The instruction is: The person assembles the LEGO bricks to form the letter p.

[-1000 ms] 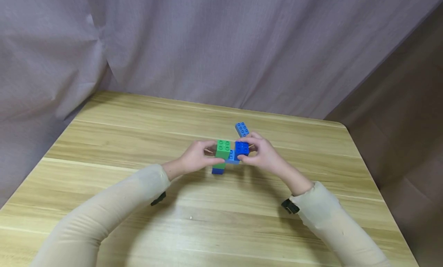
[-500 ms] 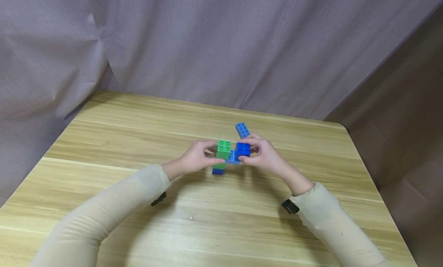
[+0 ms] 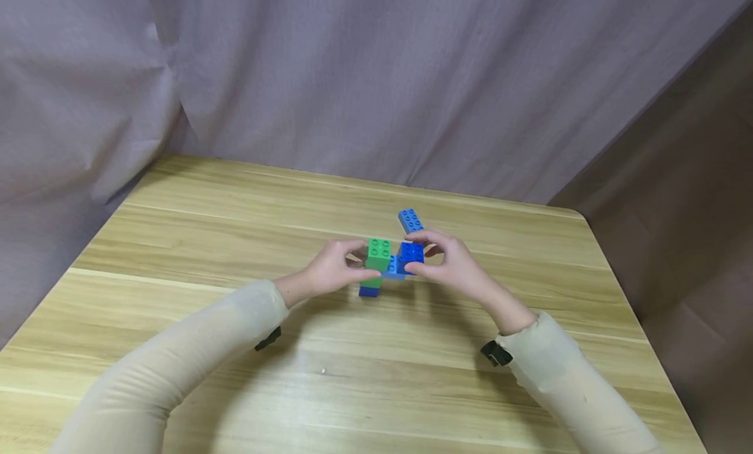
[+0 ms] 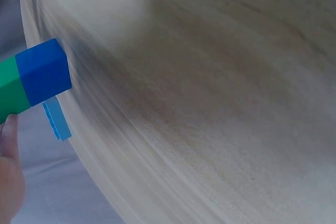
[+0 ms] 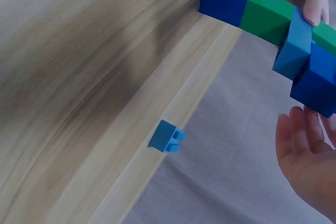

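Observation:
A stack of toy building blocks stands upright in the head view, with a green block (image 3: 378, 253) on top and a dark blue block (image 4: 44, 72) at its foot. A light blue block (image 5: 294, 48) juts from the stack's side and carries another dark blue block (image 3: 410, 257). My left hand (image 3: 331, 266) pinches the stack by its green part. Beside the side dark blue block, my right hand (image 3: 453, 264) has its thumb at the near face; its other fingers (image 5: 295, 129) stand slightly apart from the block. I cannot tell whether the foot touches the table.
A loose light blue block (image 3: 410, 219) lies on the wooden table (image 3: 329, 402), just beyond my right hand. A grey curtain (image 3: 353, 81) hangs behind the table, and a brown one (image 3: 694, 245) is on the right.
The fingers of my right hand have spread a little away from the far side of the dark blue block. My left hand and the stack have hardly moved.

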Demonstrator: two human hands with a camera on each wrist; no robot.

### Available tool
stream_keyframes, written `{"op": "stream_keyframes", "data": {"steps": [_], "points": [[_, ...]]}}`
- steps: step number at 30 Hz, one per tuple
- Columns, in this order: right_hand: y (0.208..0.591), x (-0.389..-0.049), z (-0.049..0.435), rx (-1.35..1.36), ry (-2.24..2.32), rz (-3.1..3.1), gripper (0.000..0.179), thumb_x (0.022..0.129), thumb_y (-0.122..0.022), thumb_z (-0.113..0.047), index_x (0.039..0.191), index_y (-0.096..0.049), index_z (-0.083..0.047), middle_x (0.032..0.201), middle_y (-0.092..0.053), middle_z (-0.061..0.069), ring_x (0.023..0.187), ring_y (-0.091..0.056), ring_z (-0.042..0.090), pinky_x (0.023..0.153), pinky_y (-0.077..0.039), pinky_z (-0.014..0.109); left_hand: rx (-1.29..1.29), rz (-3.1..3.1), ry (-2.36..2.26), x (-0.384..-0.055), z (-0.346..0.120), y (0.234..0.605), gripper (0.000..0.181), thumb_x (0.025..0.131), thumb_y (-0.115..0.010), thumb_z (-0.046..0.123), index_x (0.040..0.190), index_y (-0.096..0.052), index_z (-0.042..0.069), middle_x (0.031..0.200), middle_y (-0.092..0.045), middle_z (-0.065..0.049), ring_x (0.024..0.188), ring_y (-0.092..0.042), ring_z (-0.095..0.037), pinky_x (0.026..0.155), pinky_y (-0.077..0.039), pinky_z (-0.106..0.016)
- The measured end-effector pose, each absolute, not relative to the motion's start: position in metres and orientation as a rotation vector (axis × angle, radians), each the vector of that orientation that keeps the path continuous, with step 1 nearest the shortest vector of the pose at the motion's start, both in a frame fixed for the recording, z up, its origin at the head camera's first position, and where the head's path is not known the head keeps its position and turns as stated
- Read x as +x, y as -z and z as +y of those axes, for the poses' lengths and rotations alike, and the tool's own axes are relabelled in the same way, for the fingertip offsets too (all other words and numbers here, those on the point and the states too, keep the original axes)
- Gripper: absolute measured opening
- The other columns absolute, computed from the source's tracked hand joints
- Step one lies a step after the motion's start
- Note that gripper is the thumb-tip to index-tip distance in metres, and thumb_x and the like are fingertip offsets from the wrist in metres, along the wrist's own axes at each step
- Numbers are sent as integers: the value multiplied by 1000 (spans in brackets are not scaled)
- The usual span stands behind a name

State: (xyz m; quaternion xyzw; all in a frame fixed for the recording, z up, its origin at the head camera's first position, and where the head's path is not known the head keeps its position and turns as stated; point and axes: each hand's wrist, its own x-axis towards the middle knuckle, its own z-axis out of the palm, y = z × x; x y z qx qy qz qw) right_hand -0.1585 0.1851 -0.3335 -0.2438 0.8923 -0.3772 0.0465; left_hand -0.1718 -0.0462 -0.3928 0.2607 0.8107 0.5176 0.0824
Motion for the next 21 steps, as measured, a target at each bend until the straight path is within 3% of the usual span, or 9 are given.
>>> {"op": "stream_keyframes", "data": {"steps": [9, 21], "points": [[330, -158, 185, -765, 1083, 2810, 36, 79, -74, -14, 111, -64, -1, 106, -64, 14, 91, -57, 24, 83, -52, 40, 777, 2430, -1556, -172, -45, 395, 36, 79, -75, 21, 108, -63, 4, 99, -67, -10, 95, -64, -19, 82, -56, -24], [327, -166, 193, -727, 1172, 2730, 35, 85, -68, -13, 117, -61, -1, 110, -65, 16, 96, -57, 23, 85, -50, 37, 756, 2422, -1563, -171, -45, 395, 37, 79, -75, 21, 109, -62, 4, 100, -67, -10, 96, -64, -19, 83, -56, -23]]}}
